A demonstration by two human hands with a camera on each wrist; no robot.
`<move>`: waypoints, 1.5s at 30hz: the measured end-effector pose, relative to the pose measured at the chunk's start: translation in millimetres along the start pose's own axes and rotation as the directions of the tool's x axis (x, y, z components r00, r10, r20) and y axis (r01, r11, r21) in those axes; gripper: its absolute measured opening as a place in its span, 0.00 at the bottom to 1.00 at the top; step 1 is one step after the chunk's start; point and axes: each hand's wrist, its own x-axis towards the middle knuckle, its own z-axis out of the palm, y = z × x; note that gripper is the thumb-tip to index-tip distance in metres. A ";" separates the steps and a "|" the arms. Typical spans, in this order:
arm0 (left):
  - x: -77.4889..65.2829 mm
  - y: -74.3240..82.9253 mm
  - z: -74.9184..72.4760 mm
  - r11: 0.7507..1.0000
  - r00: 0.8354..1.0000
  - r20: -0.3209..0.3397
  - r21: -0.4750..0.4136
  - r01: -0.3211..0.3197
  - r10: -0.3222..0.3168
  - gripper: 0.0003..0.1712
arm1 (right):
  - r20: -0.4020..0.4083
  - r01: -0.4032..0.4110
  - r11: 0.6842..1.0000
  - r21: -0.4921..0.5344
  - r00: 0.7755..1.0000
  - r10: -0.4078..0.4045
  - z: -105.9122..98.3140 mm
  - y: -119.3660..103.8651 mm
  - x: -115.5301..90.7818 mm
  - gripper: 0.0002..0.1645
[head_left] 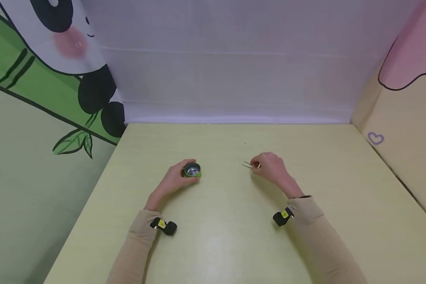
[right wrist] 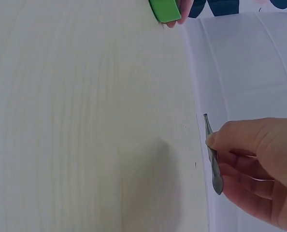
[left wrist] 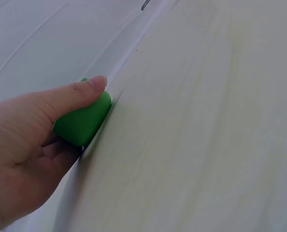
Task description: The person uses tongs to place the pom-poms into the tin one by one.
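Note:
A small round green bowl [head_left: 197, 174] with a shiny metal-looking inside stands on the table, left of the middle. A few tiny pinkish bits seem to lie in it, too small to make out. My left hand [head_left: 175, 176] grips the bowl from its left side, thumb and fingers around the wall. In the left wrist view the thumb presses on the green outer side [left wrist: 85, 121]. To the right, my right hand [head_left: 271, 167] pinches metal tweezers [right wrist: 213, 164] above the table. Their two tips [head_left: 246, 164] point left toward the bowl, apart from each other, with nothing visible between them.
A pale wooden table [head_left: 213, 221] lies under both hands. A tiny dark speck or thin mark [head_left: 245, 143] shows on it beyond the tweezers. White cloth [head_left: 234, 86] hangs behind the far edge; painted walls flank the left and right sides.

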 end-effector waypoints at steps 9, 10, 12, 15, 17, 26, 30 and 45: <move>-2.1 -3.3 -2.3 1.000 1.000 -0.006 0.005 -0.012 0.012 0.43 | 0.001 -0.097 0.995 0.031 0.995 0.097 6.6 7.4 -8.1 0.04; -2.1 -3.1 -2.3 1.000 1.000 -0.006 0.005 -0.011 0.011 0.43 | 0.008 -0.103 0.994 0.035 0.995 0.103 7.4 7.8 -8.4 0.04; -2.4 -2.1 -2.3 1.000 1.000 -0.005 0.005 -0.009 0.009 0.43 | 0.027 -0.113 0.993 0.036 0.993 0.113 9.4 9.4 -8.5 0.05; -2.9 -0.8 -1.7 1.000 1.000 -0.002 0.007 -0.010 0.010 0.43 | 0.052 -0.128 0.991 0.042 0.991 0.125 12.1 12.0 -8.6 0.05; -3.5 0.2 -1.5 1.000 1.000 0.000 0.006 -0.011 0.011 0.43 | 0.061 -0.128 0.991 0.045 0.990 0.125 14.2 14.0 -8.3 0.06; -4.9 0.3 -0.5 1.000 1.000 -0.003 0.010 -0.008 0.008 0.43 | 0.062 -0.121 0.990 0.072 0.991 0.117 18.3 17.2 -8.4 0.07; -4.9 0.7 -0.6 1.000 1.000 0.004 0.007 -0.009 0.009 0.43 | 0.078 -0.133 0.988 0.075 0.989 0.127 18.3 17.0 -9.7 0.07; -5.3 -2.3 0.9 1.000 1.000 0.007 -0.004 -0.001 0.001 0.45 | 0.074 -0.138 0.988 0.067 0.988 0.133 17.2 14.8 -13.7 0.08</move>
